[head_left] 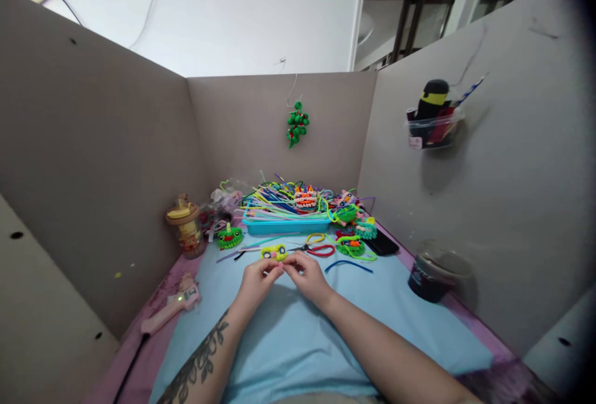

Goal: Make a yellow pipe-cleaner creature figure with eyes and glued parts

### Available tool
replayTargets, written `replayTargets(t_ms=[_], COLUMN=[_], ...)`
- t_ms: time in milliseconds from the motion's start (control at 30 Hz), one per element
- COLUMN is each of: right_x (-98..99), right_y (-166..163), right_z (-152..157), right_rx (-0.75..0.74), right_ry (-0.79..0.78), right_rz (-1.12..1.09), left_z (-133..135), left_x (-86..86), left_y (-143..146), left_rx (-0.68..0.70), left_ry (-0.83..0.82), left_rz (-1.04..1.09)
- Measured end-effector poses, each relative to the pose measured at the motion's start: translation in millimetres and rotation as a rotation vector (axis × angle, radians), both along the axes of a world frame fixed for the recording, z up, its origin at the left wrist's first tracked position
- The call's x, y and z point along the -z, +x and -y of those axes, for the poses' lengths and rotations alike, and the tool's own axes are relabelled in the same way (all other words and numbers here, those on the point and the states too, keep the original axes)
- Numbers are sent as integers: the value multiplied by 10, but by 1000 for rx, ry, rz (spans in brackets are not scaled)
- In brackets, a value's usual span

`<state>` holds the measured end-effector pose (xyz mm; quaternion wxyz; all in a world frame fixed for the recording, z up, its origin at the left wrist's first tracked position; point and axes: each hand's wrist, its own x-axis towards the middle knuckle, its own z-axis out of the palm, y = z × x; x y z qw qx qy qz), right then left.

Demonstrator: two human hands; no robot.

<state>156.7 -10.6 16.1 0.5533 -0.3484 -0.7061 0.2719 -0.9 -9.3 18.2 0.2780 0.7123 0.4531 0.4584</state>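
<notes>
My left hand [257, 281] and my right hand [308, 275] meet over the middle of the blue cloth [288, 342]. Both are closed, thumbs and fingertips pinched together on a small pink piece [280, 264], too small to make out fully. Just beyond my fingertips is a yellow fuzzy pipe-cleaner figure [274, 252] with two round eyes and a pink spot; whether it touches my fingers I cannot tell. Scissors [320, 249] with red and yellow handles lie behind my right hand. To their right rests a dark blue pipe cleaner [349, 263].
A blue tray [286, 226] heaped with pipe cleaners stands at the back. Green figures [230, 237] sit around it, with a black phone [382, 243] to the right. A pink glue gun [172, 312] and a cup [186, 230] are left; a dark tub [431, 277] is right. Grey panels [279, 125] enclose three sides.
</notes>
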Motion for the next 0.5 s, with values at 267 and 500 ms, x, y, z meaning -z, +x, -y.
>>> replayTargets(t_ms=[267,500], right_x=[130,78], right_y=[5,-10], right_z=[-105,-45], right_rx=[-67,-27], right_ry=[-179,-117], right_rz=[-126,-42], left_z=[25,8], left_x=[-90,-105], left_y=[23,11], left_rx=[23,46], left_ry=[-188,-237], left_rz=[111,163])
